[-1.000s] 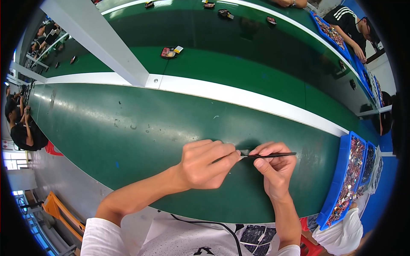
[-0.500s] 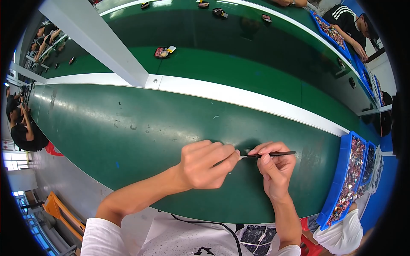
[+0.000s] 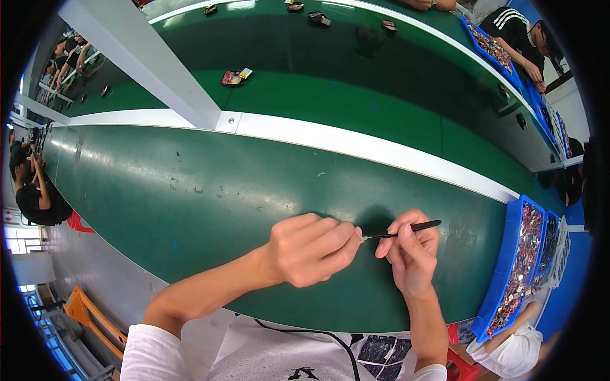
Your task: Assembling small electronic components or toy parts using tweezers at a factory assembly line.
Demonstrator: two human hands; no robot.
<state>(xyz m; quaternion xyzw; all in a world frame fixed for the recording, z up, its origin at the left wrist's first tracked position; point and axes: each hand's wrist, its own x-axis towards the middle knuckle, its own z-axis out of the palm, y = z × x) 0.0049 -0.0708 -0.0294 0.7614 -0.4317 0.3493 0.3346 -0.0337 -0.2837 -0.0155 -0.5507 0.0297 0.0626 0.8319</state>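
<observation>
At far left the co-workers (image 3: 32,187) are small and cut into by the dark rim, and the white post (image 3: 143,66) blocks my view of part of the green belt (image 3: 368,95). Above my green worktable (image 3: 210,209), my left hand (image 3: 319,249) is curled tight, thumb and fingertips drawn together; whatever they may pinch is hidden from me. The thin pale tip of my slim black tool (image 3: 426,225) reaches those fingertips, too fine to make out where it ends. My right hand (image 3: 413,249) is clamped on the tool between thumb and fingers, which cover part of its shaft. At right, the pieces in the blue tray (image 3: 486,311) blur into a multicoloured heap, and a co-worker in white (image 3: 515,343) shows only in part. Compared with half a second ago, the red-and-black device (image 3: 231,79) on the belt sits farther left, my left fingertips have edged right, the tool slants more with its outer end higher, and more of the co-worker's forearm shows.
</observation>
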